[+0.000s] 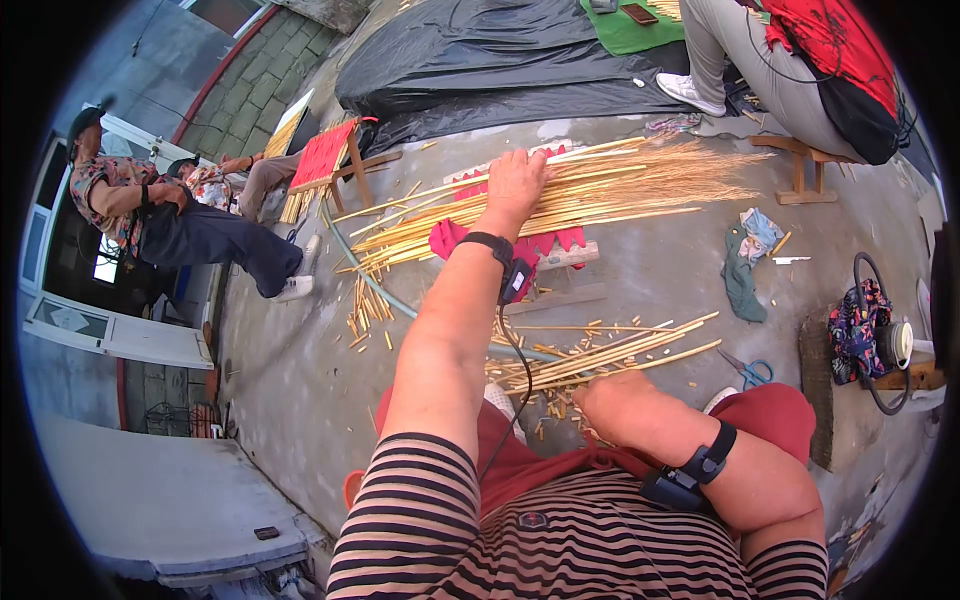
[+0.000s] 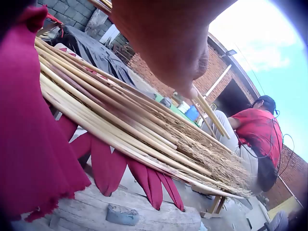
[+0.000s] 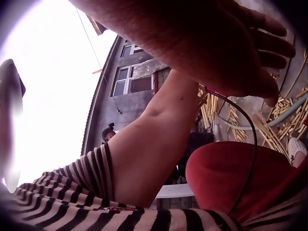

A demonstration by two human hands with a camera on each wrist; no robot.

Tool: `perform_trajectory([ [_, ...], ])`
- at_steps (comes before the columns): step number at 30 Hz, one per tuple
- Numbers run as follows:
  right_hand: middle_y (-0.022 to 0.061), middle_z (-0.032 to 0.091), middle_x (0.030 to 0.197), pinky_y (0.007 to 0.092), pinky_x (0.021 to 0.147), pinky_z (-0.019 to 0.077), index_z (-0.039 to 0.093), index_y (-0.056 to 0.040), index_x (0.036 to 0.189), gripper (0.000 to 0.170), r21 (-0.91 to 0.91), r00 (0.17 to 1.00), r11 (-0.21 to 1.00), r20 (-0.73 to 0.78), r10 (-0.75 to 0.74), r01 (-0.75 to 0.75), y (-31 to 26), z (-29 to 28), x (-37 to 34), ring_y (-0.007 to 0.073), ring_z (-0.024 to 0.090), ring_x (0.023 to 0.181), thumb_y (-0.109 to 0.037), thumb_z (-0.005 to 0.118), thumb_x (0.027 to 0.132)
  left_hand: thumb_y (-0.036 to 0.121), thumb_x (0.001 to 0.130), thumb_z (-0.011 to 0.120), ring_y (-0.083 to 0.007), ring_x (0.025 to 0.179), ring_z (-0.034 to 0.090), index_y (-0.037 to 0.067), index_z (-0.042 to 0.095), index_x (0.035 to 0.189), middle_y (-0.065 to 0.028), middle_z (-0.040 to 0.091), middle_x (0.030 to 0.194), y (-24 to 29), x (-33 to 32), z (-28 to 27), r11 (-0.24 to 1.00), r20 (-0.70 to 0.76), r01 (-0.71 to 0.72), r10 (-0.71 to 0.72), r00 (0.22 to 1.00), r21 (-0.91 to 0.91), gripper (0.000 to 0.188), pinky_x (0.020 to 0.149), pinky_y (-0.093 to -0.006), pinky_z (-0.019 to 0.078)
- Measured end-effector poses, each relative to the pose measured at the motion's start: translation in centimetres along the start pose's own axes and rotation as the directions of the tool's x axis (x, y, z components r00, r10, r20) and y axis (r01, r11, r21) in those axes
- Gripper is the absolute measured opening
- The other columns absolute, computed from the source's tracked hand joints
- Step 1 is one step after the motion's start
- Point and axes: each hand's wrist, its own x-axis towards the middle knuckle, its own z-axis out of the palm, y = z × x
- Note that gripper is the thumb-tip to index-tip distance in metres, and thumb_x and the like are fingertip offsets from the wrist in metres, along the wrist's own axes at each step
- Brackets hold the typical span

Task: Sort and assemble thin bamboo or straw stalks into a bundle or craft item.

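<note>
Over a pile of pale yellow stalks (image 1: 420, 240) with brushy seed heads (image 1: 690, 172), my left hand (image 1: 520, 185) reaches out. In the left wrist view, that hand (image 2: 166, 45) grips a few stalks (image 2: 217, 119) above the pile. Dark pink cloth (image 2: 45, 134) lies beneath the pile, draped on a weathered wooden support (image 2: 125, 211). My right hand (image 1: 618, 400) is low near my knees, by a smaller bundle of stalks (image 1: 640, 352) and short cut pieces. Its fingers (image 3: 274, 43) are extended and loose, holding nothing in the right wrist view.
Blue-handled scissors (image 1: 752, 371) lie on the concrete to the right, near a crumpled cloth (image 1: 742, 270) and a flowered bag (image 1: 858, 330). A hose (image 1: 352, 258) runs under the stalks. One person in red (image 1: 850, 60) sits ahead; others sit at left. Black sheeting (image 1: 470, 60) spreads behind.
</note>
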Motion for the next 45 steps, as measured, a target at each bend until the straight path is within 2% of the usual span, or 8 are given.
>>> perform_trajectory([
  [15, 0.0173, 0.065, 0.096, 0.0405, 0.073, 0.052, 0.061, -0.0051, 0.104, 0.026, -0.04, 0.971, 0.983, -0.166, 0.17, -0.178, 2.6, -3.6, 0.5, 0.0307, 0.064, 0.09, -0.018, 0.058, 0.082, 0.023, 0.087, 0.053, -0.0369, 0.076, 0.059, 0.009, 0.053, 0.088, -0.0147, 0.061, 0.08, -0.7, -3.8, -12.2, 0.98, -0.058, 0.016, -0.027, 0.998, -0.198, 0.014, 0.062, -0.0477, 0.0457],
  [18, 0.0172, 0.065, 0.095, 0.0376, 0.066, 0.0527, 0.054, -0.0036, 0.115, 0.038, 0.254, 0.854, 0.962, -0.473, 0.215, -0.101, 4.8, -2.7, 1.4, 0.0276, 0.066, 0.079, -0.028, 0.059, 0.085, 0.022, 0.086, 0.055, -0.0376, 0.073, 0.059, 0.008, 0.054, 0.086, -0.0149, 0.061, 0.079, 0.5, -5.6, -16.4, 0.964, -0.061, -0.024, 0.008, 0.998, -0.264, 0.014, 0.06, -0.0467, 0.0458],
  [23, 0.0052, 0.057, 0.073, 0.0225, 0.042, 0.0396, 0.053, -0.0055, 0.114, 0.036, 0.882, 0.876, -0.159, -0.388, 0.288, 0.443, 3.9, -5.5, 1.0, 0.0079, 0.051, 0.048, -0.033, 0.053, 0.091, 0.013, 0.076, 0.054, -0.0223, 0.063, 0.061, 0.01, 0.051, 0.083, -0.005, 0.055, 0.07, 7.2, -10.3, -20.6, 0.941, -0.054, -0.311, 0.306, 0.95, -0.132, 0.008, 0.049, -0.0353, 0.0467],
  [25, 0.0024, 0.053, 0.065, 0.0196, 0.039, 0.0321, 0.056, -0.0072, 0.101, 0.027, 0.832, 0.825, -0.206, -0.415, 0.383, 0.515, 4.1, -5.4, 0.7, 0.0052, 0.043, 0.042, -0.032, 0.051, 0.093, 0.013, 0.076, 0.054, -0.0215, 0.065, 0.06, 0.008, 0.052, 0.089, -0.0056, 0.055, 0.073, 9.6, -12.0, -20.2, 0.958, 0.008, -0.246, 0.25, 0.968, -0.148, 0.014, 0.05, -0.0344, 0.0468],
  [32, -0.0005, 0.05, 0.057, 0.0198, 0.036, 0.0287, 0.054, -0.0081, 0.086, 0.026, 0.78, 0.598, -0.055, -0.429, 0.677, 0.623, 8.1, -4.9, -2.8, 0.0044, 0.04, 0.04, -0.033, 0.054, 0.091, 0.004, 0.077, 0.049, -0.0304, 0.075, 0.06, 0.008, 0.05, 0.103, -0.0111, 0.057, 0.082, 7.5, -18.6, -17.9, 0.937, 0.113, -0.025, 0.068, 0.991, -0.349, 0.026, 0.061, -0.0403, 0.0484],
  [37, 0.0037, 0.059, 0.068, 0.0206, 0.04, 0.0384, 0.058, -0.0056, 0.096, 0.031, 0.994, 0.867, 0.04, -0.106, 0.486, 0.099, 6.7, -3.1, -5.9, 0.0073, 0.052, 0.045, -0.035, 0.058, 0.088, 0.001, 0.076, 0.048, -0.0358, 0.082, 0.06, 0.006, 0.052, 0.098, -0.0157, 0.061, 0.087, 5.8, -22.0, -13.3, 0.913, 0.392, 0.14, 0.024, 0.92, -0.384, 0.023, 0.066, -0.0447, 0.0478],
  [41, 0.0173, 0.066, 0.09, 0.0393, 0.072, 0.0515, 0.062, -0.003, 0.096, 0.032, 0.269, 0.932, 0.906, -0.073, 0.356, -0.325, 5.6, 2.0, -6.4, 0.0296, 0.065, 0.082, -0.03, 0.064, 0.079, 0.005, 0.079, 0.048, -0.0369, 0.085, 0.061, 0.005, 0.056, 0.093, -0.018, 0.063, 0.09, 5.8, -25.3, -5.0, 0.913, 0.621, 0.226, 0.037, 0.783, -0.34, 0.016, 0.07, -0.046, 0.0488],
  [45, 0.0184, 0.065, 0.096, 0.0421, 0.081, 0.0483, 0.062, -0.0042, 0.101, 0.036, -0.144, 0.94, 0.938, 0.085, 0.33, -0.316, 4.1, 2.8, -7.2, 0.034, 0.061, 0.094, -0.03, 0.066, 0.077, 0.002, 0.077, 0.049, -0.0372, 0.086, 0.061, 0.004, 0.057, 0.092, -0.019, 0.063, 0.093, 7.4, -28.6, 1.8, 0.912, 0.68, 0.263, 0.022, 0.733, -0.314, 0.017, 0.074, -0.0456, 0.0485],
])
